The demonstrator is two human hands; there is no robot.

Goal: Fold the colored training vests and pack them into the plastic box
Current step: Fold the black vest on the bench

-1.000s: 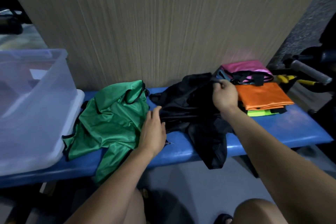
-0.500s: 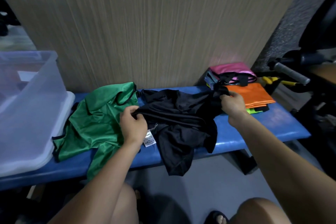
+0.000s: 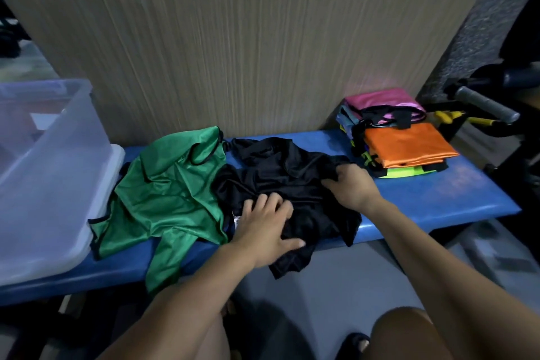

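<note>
A black vest (image 3: 280,181) is spread crumpled across the middle of the blue bench (image 3: 438,199), one corner hanging over the near edge. It is pressed down by the left hand (image 3: 267,231), fingers spread and nearly straight, blurred. A small white label (image 3: 236,219) is glimpsed just left of that hand; no writing can be read. The vest's right edge is gripped by the right hand (image 3: 350,187), fingers curled into the cloth. A green vest (image 3: 169,199) is laid unfolded just beside the black one, touching it. At the bench's left end a clear plastic box (image 3: 58,161) is set; its contents cannot be made out through the cloudy wall. At the far right, folded vests are stacked: orange (image 3: 409,145) on top, a lime one (image 3: 403,173) beneath, pink (image 3: 382,101) behind.
</note>
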